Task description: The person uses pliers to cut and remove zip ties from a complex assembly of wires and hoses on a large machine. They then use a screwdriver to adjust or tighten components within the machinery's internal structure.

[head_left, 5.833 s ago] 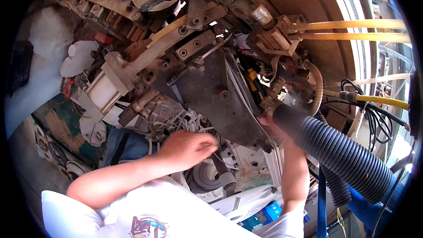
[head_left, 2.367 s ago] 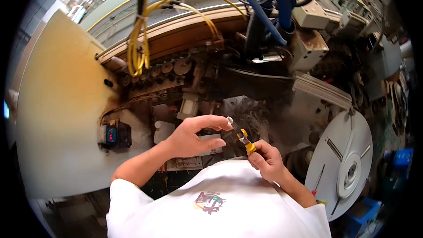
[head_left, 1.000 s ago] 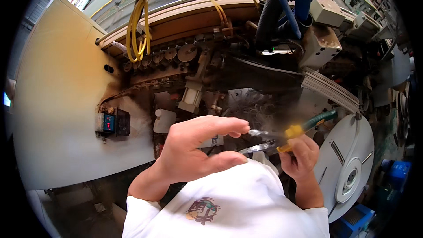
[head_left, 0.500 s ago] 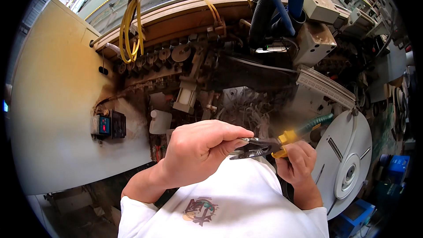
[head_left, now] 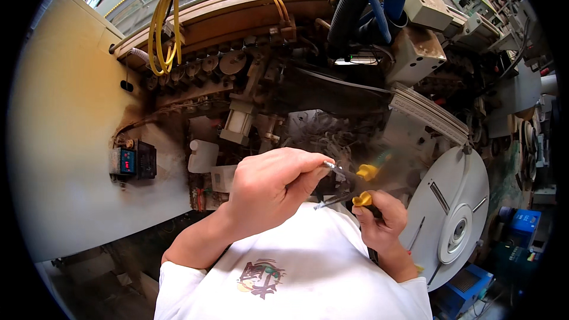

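My right hand grips a pair of pliers with yellow and green handles and dark metal jaws. The pliers are spread wide: one yellow grip is at my right fingertips, the other stands apart above it, blurred. My left hand is closed in a pinch, thumb against forefinger, right at the tip of the upper jaw. A small bright bit of metal shows at those fingertips; whether it is a separate piece or the jaw's tip, I cannot tell.
Beyond my hands lies a dusty machine with rollers and a metal cylinder block. A white reel stands at right. A pale panel with a small controller is at left, near a white jug. Yellow hoses hang above.
The pliers have opened, their jaws and grips now farther apart. Both hands have shifted slightly left and up in view, and the background has shifted left too. The left hand keeps its pinch.
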Tool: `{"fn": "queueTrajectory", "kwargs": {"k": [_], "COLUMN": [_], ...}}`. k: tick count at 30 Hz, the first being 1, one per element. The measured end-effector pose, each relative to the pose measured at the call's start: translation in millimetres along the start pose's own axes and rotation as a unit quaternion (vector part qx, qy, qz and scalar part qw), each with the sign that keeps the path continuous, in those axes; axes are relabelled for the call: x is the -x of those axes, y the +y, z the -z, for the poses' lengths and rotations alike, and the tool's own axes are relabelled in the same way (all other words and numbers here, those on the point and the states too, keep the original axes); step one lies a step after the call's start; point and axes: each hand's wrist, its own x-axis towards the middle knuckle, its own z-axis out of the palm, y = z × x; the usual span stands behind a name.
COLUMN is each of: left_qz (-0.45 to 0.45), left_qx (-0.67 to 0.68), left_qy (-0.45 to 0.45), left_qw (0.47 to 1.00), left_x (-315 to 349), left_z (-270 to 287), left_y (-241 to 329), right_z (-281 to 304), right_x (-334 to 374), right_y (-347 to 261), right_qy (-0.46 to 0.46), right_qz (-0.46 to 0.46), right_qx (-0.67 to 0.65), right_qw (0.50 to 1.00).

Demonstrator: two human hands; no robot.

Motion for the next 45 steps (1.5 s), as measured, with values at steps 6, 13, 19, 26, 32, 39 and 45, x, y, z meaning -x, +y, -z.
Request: {"fn": "queueTrajectory", "kwargs": {"k": [6, 13, 19, 26, 32, 39, 45], "left_qz": [-0.07, 0.098, 0.222, 0.272, 0.293, 0.215, 0.083], "left_qx": [-0.029, 0.072, 0.086, 0.242, 0.259, 0.026, -0.052], "left_qy": [0.049, -0.17, -0.283, -0.195, -0.175, -0.324, -0.207], "left_qw": [0.996, 0.978, 0.929, 0.911, 0.903, 0.921, 0.973], "left_x": [3.2, 54.0, 40.1, 30.9, 34.1, 25.8, 52.7], "left_z": [-31.4, -89.1, -141.7, -179.1, -196.4, -238.8, -275.6], "left_y": [-26.6, -116.0, -153.5, -176.8, -201.7, -234.7, -294.9], "right_z": [-20.2, 9.5, 15.5, 5.9, -1.7, -1.7, -20.5], "right_x": [31.1, 21.0, 40.4, 39.0, 27.3, -12.2, -51.9], "right_y": [5.8, 43.3, 52.4, 52.7, 62.3, 64.6, 73.1], "right_qy": [0.073, 0.229, 0.07, 0.047, 0.025, -0.038, -0.09], "right_qz": [-0.213, -0.313, -0.425, -0.439, -0.466, -0.491, -0.491], "right_qx": [-0.14, -0.298, -0.222, -0.219, -0.206, -0.148, -0.101], "right_qw": [0.964, 0.872, 0.875, 0.87, 0.86, 0.858, 0.86]}}
